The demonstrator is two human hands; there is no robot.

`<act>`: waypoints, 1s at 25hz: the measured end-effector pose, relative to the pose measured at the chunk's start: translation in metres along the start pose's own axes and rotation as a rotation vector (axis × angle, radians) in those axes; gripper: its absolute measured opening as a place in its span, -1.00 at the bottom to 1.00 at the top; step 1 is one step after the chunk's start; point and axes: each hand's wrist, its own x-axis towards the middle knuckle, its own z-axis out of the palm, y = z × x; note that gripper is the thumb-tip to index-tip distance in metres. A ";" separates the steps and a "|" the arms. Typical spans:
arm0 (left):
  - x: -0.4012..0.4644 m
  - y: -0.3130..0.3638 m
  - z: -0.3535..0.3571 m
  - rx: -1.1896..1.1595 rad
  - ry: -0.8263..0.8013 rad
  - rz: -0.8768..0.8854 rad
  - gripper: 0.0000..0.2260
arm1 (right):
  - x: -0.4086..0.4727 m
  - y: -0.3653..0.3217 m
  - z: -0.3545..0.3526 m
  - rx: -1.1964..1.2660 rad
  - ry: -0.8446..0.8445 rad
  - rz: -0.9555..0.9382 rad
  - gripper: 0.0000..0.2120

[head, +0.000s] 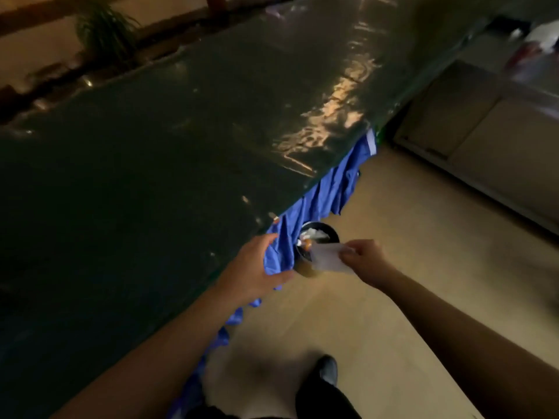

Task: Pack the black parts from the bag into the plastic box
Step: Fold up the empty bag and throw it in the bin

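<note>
Over bin [317,237], right hand [364,261] pinching bag [328,258]

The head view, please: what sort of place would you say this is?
Probably a dim workshop or packing room: a long table under glossy plastic with a blue skirt, a waste bin on the floor, and grey cabinets.

Dark green glossy table cover [181,152], plain blue cloth skirt [326,189] below its edge, black bin [331,234], pale translucent whitish bag [328,257], beige floor [393,267], black shoe [328,368].
</note>
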 end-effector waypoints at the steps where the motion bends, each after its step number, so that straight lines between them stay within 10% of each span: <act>1: 0.016 0.002 0.017 0.036 0.012 -0.003 -0.25 | 0.015 0.016 -0.006 -0.028 0.004 0.018 -0.80; 15: 0.239 -0.120 0.230 0.034 -0.218 -0.160 -0.18 | 0.301 0.202 0.113 -0.255 0.122 -0.047 -0.80; 25: 0.257 -0.208 0.309 -0.003 -0.119 -0.154 -0.37 | 0.432 0.333 0.307 -0.474 -0.138 0.199 -0.64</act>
